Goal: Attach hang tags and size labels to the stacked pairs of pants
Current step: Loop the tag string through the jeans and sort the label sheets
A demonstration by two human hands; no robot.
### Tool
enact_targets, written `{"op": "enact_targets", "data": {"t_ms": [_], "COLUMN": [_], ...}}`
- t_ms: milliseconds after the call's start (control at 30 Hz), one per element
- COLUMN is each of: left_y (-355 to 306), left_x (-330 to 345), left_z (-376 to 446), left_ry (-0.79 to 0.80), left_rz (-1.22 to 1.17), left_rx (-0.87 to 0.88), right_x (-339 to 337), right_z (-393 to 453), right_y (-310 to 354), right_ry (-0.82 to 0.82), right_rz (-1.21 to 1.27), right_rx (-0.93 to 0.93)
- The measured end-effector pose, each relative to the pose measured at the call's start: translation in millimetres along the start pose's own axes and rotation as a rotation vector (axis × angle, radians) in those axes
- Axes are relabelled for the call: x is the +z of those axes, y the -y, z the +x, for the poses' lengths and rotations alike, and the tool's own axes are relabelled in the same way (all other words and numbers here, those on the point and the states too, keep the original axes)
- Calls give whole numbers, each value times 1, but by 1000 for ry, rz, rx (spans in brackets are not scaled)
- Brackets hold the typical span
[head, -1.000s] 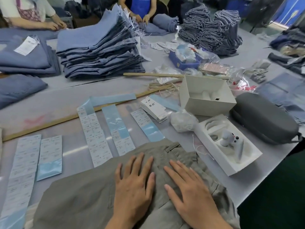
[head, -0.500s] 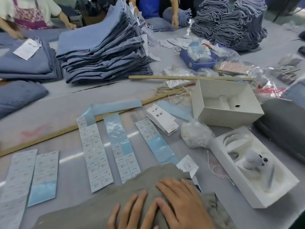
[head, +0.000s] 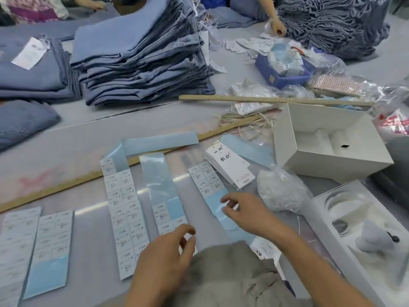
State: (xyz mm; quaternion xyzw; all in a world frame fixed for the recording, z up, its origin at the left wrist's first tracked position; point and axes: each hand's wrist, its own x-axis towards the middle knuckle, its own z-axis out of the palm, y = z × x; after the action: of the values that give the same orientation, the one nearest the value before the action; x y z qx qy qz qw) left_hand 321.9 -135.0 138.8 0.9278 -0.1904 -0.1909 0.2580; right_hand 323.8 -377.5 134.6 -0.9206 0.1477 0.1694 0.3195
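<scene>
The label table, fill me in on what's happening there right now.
A person is working on grey pants lying at the near edge of the table. Both hands are off the fabric. The right hand reaches over a sticker strip of size labels, fingers curled as if to peel one; the left hand hovers over the neighbouring strip, holding nothing visible. A bundle of hang tags sits just beyond. Blue jeans are stacked further back, where other people work.

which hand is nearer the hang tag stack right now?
Right. The right hand hovers over the label strip just below the hang tag stack. The left hand is lower and further left, at the khaki pants' edge.
</scene>
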Motion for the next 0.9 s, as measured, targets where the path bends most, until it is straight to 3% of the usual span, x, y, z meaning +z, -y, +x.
{"op": "enact_targets", "data": {"t_ms": [233, 300, 367, 467, 567, 633, 733, 833, 900], "left_y": [58, 68, 67, 39, -11, -34, -44, -56, -72], "left_x": [37, 41, 38, 26, 26, 39, 36, 27, 24], "left_z": [71, 66, 57, 41, 15, 1, -3, -11, -22], "left_ry": [165, 217, 126, -3, 309, 454, 414, 300, 312], "left_rz": [252, 255, 118, -169, -244, -74, -62, -170, -240], "left_rx": [-24, 1, 87, 150, 200, 317, 372, 504, 550], "right_x": [49, 42, 26, -11, -43, -50, -40, -32, -30], "right_z": [74, 70, 53, 1, -82, -141, -209, -246, -264], "right_y": [-42, -37, -30, -22, -21, -22, -25, -17, -12], "right_ry": [32, 50, 83, 99, 128, 194, 139, -40, -95], "right_rz": [-96, -63, -46, 11, 25, -25, -65, 117, 187], "right_rx": [93, 67, 30, -5, 18, 100, 157, 217, 235]}}
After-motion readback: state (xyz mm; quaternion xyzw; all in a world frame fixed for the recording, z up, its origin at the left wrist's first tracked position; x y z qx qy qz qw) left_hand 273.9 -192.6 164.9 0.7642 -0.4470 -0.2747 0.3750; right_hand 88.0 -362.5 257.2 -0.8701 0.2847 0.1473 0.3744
